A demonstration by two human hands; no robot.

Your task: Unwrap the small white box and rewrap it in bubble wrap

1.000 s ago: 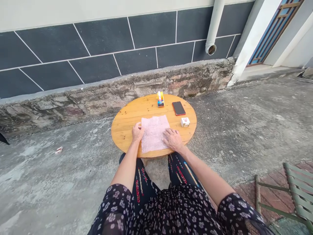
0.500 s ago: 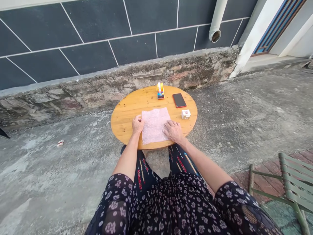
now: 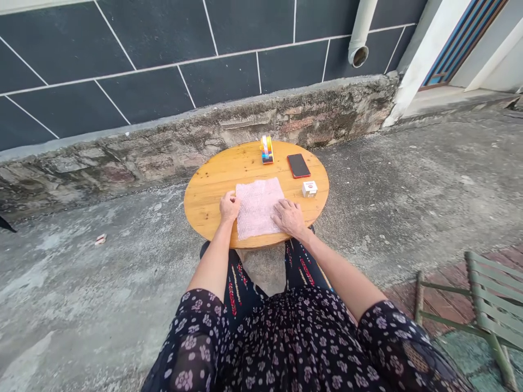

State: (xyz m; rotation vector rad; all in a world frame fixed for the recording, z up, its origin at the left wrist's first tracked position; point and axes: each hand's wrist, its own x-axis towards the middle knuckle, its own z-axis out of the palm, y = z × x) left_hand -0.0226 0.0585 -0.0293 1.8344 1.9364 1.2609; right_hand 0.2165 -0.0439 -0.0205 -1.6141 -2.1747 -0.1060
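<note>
A pinkish sheet of bubble wrap (image 3: 259, 209) lies flat on the round wooden table (image 3: 206, 190), close to its near edge. At the sheet's left edge is my left hand (image 3: 229, 207), its fingers curled in and closed at the border of the wrap. My right hand (image 3: 289, 216) rests flat over the right edge, fingers a little spread, holding nothing. Beyond the right hand stands a small white box (image 3: 309, 189). Farther back lie a phone with a red edge (image 3: 299, 165) and a yellow tape dispenser (image 3: 267, 149) with tape on it.
Behind the table runs a rough stone ledge (image 3: 163, 149) under a dark tiled wall (image 3: 229, 76). A drainpipe (image 3: 360, 41) comes down the wall at the right. A green slatted chair (image 3: 496, 296) stands at the lower right. My knees are under the table's near edge.
Both hands keep their places on the bubble wrap. My right knee has shifted slightly outward, and the view has tilted a little.
</note>
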